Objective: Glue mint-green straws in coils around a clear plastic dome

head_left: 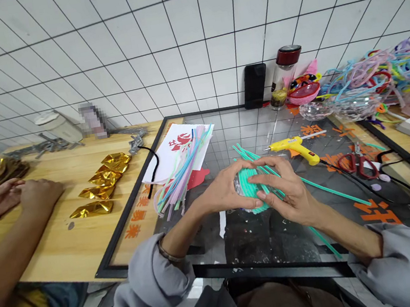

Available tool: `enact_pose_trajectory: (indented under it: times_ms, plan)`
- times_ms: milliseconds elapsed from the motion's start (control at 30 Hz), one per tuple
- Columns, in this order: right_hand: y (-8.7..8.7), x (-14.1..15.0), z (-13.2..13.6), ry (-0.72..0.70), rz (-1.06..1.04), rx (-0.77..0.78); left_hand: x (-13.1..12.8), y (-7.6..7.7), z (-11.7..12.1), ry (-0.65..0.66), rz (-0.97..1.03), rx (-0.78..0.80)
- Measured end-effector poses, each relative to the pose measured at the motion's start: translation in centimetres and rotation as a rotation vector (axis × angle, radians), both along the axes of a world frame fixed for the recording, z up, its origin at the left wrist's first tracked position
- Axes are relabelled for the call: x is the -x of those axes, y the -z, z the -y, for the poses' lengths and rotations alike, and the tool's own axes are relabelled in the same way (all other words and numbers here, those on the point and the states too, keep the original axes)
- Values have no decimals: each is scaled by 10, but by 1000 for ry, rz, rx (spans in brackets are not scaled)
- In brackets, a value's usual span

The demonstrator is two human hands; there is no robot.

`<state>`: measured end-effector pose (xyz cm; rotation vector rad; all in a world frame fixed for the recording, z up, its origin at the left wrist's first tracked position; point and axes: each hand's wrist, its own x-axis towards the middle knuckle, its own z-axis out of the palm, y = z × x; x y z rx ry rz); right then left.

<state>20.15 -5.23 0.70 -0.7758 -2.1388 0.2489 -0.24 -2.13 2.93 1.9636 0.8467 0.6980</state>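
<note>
Between my two hands, above the glass-topped board, is a rounded clear piece wrapped in teal pipe cleaners (pixel 248 184). My left hand (pixel 223 190) is curled around its left side, with the thumb along the lower edge. Fingertips and thumb of my right hand (pixel 292 195) press the teal strands from the right. Loose teal pipe cleaners (pixel 342 196) stick out behind and below my right hand. A yellow hot glue gun (pixel 297 148) lies just beyond that hand. Part of the wrapped piece is hidden by my fingers.
Pastel pipe cleaners (pixel 179 175) lie on white paper (pixel 203 141) to the left. Red-handled scissors (pixel 358 163) and black cords are on the right. A glass bottle (pixel 282 79) and phone (pixel 255 86) stand behind. Another person's hands (pixel 36 193) rest near gold foil pieces (pixel 109 171).
</note>
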Motion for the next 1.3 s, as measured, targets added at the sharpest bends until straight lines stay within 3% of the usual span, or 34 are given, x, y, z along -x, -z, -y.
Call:
enact_pose_trajectory:
  times_ms: [267, 467, 600, 767, 933, 1067, 1300]
  plan:
    - [-2, -1, 3, -78, -143, 110, 0, 3, -1, 1, 49, 36]
    - [6, 0, 2, 68, -346, 258, 6, 12, -10, -71, 82, 134]
    - [15, 0, -5, 162, -449, 453, 6, 19, -15, -136, 240, 179]
    - [22, 3, -9, 166, -521, 701, 1, 25, -16, -184, 500, 345]
    - [23, 10, -4, 143, -499, 727, -3, 22, -10, -234, 627, 473]
    - [23, 11, -4, 131, -498, 755, -4, 19, -7, -190, 693, 590]
    - [17, 9, -11, 39, -667, 854, 3, 36, -17, -144, 777, 673]
